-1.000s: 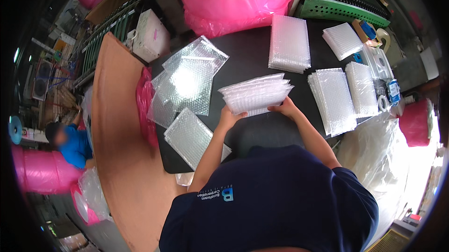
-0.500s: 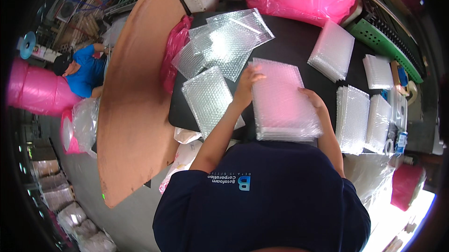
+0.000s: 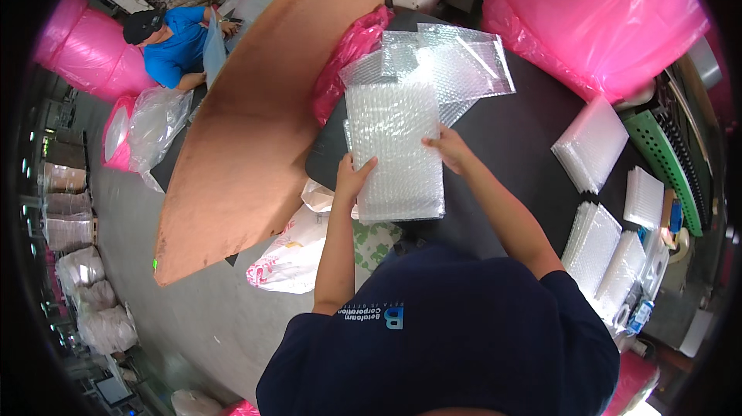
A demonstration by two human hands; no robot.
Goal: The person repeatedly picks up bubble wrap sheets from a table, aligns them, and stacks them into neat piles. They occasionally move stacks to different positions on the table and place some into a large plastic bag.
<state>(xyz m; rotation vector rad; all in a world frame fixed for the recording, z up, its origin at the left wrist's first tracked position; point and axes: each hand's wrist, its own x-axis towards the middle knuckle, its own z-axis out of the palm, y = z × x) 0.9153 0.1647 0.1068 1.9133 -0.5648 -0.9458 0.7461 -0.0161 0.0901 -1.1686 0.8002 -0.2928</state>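
Observation:
A stack of clear bubble-wrap bags [image 3: 398,138] is between my two hands, over the left front part of the black table [image 3: 510,153]. My left hand [image 3: 355,176] grips its left edge, thumb on top and fingers underneath. On the opposite edge, my right hand [image 3: 450,150] pinches the stack with its thumb on top. The edge of another bubble-wrap piece shows at its left side; how much lies underneath is hidden. Just beyond, several loose bubble-wrap bags [image 3: 464,68] overlap in a shiny spread.
Bubble-wrap stacks [image 3: 591,146] stand at the right, near a green perforated rail [image 3: 663,169]. A large pink plastic bundle [image 3: 595,22] fills the far right. A curved brown board [image 3: 255,130] borders the left, with a crumpled pink bag [image 3: 349,61] beside it. Beyond, a person in blue [image 3: 176,49] works.
The bubble-wrap stack has moved left, from the middle of the table to where another stack lay. Both hands moved with it, and the view has turned.

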